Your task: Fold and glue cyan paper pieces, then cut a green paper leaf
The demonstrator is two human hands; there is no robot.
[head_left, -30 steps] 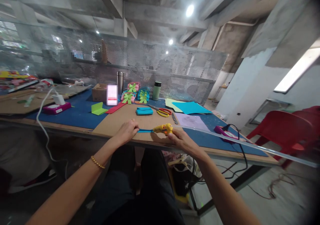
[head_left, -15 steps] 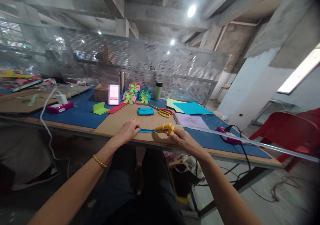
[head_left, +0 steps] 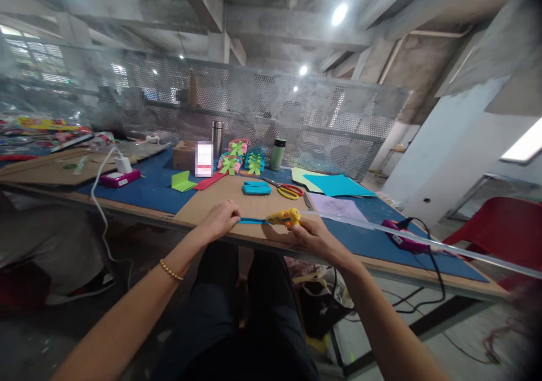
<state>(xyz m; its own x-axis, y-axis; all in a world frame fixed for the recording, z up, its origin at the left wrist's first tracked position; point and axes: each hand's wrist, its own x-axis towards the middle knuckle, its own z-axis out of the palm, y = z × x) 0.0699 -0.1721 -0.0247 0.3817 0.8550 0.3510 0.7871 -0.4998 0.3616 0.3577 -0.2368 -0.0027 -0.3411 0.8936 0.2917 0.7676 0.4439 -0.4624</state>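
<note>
Near the middle of the frame, my left hand [head_left: 221, 218] is pinching one end of a narrow blue strip [head_left: 254, 220], its fingers closed on it. My right hand [head_left: 315, 235] is wrapping around the handle of a yellow glue gun [head_left: 284, 217], which is pointing left, its nozzle just at the right end of the strip. Whether the tip is touching, I cannot tell. A long clear rod [head_left: 406, 234] is running from behind the gun toward the right edge of the frame. The strip is lying over the near part of a brown cardboard sheet [head_left: 220, 203].

Just above my hands, a folded blue piece [head_left: 257, 189] is resting on the cardboard, and scissors [head_left: 290, 191] with red and yellow handles are lying to its right. Right of centre, a purple sheet [head_left: 339, 207] is lying below a bright blue sheet [head_left: 341, 185], which is partly covering a pale green sheet [head_left: 301, 176]. Left of centre, a folded green paper [head_left: 182, 182] is sitting beside a red strip [head_left: 209, 180]. Farther up, a green bottle [head_left: 278, 154] and a steel flask [head_left: 217, 138] are standing upright.
</note>
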